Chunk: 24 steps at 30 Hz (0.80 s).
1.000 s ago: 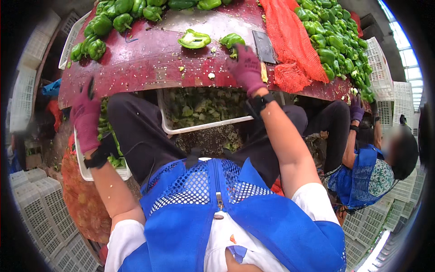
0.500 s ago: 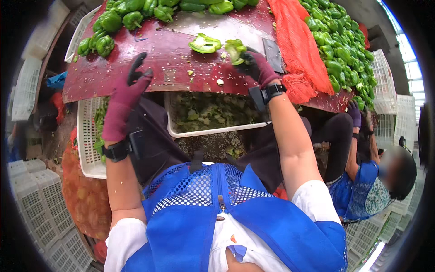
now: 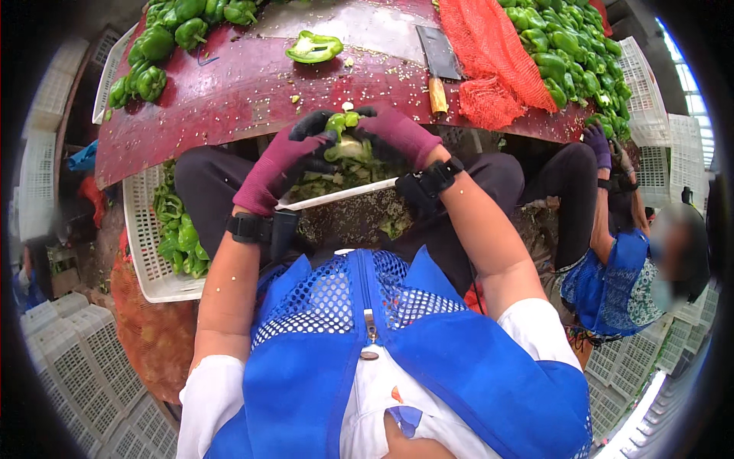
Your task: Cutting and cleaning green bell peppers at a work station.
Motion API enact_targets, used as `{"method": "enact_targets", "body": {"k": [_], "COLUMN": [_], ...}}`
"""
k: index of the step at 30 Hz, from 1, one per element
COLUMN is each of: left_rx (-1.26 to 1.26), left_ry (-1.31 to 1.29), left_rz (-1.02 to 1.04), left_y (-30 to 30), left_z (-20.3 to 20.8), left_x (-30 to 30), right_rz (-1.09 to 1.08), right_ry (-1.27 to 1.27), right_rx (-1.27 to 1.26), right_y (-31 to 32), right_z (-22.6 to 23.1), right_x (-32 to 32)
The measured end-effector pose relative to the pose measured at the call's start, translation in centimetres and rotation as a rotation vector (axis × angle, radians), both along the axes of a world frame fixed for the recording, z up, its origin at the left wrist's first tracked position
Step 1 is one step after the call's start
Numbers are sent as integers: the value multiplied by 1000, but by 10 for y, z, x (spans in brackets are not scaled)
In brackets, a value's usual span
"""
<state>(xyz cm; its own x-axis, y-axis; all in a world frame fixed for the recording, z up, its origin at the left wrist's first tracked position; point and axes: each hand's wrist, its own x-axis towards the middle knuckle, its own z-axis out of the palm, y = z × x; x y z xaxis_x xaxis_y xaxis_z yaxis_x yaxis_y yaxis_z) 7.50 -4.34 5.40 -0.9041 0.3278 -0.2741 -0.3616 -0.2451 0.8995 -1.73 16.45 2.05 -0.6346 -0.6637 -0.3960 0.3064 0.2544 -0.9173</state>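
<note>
Grip: L hand (image 3: 294,153) & R hand (image 3: 399,135) both holding pepper pc (image 3: 349,143), btwn them, above crate (image 3: 344,196) nr table (image 3: 222,115) edge; equally near, long axis unclear (fingers overlap).

Brightly lit fisheye view, sharp in the middle, black at the corners.
Panes (image 3: 696,115) at the upper right are nearly blown out, and a white strip (image 3: 638,419) glares at the lower right. Highlights glint on green peppers (image 3: 157,43) at the upper left; a soft sheen lies on the red tabletop (image 3: 206,115), with shadow beneath it. Straight edges bow toward the rim, detail softens at far left, and a smeared patch blurs the co-worker's head (image 3: 692,252).
</note>
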Motion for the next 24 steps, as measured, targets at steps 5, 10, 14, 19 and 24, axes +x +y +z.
{"method": "enact_targets", "body": {"k": [5, 10, 14, 19, 24], "left_rx": [8, -27, -1, 93, -640], "left_ry": [24, 208, 196, -31, 327], "left_rz": [381, 440, 355, 370, 479], "left_y": [10, 11, 13, 25, 38], "left_z": [-38, -51, -43, -5, -43], "left_x": [-7, 0, 6, 7, 6], "right_rz": [-217, -356, -396, -550, -364], "right_ry": [361, -49, -514, 301, 835], "right_rx": [77, -105, -424, -80, 185], "right_y": [-9, -12, -12, -18, -51], "right_z": [-27, -28, -9, -25, -4], "right_x": [-13, 21, 33, 24, 57]}}
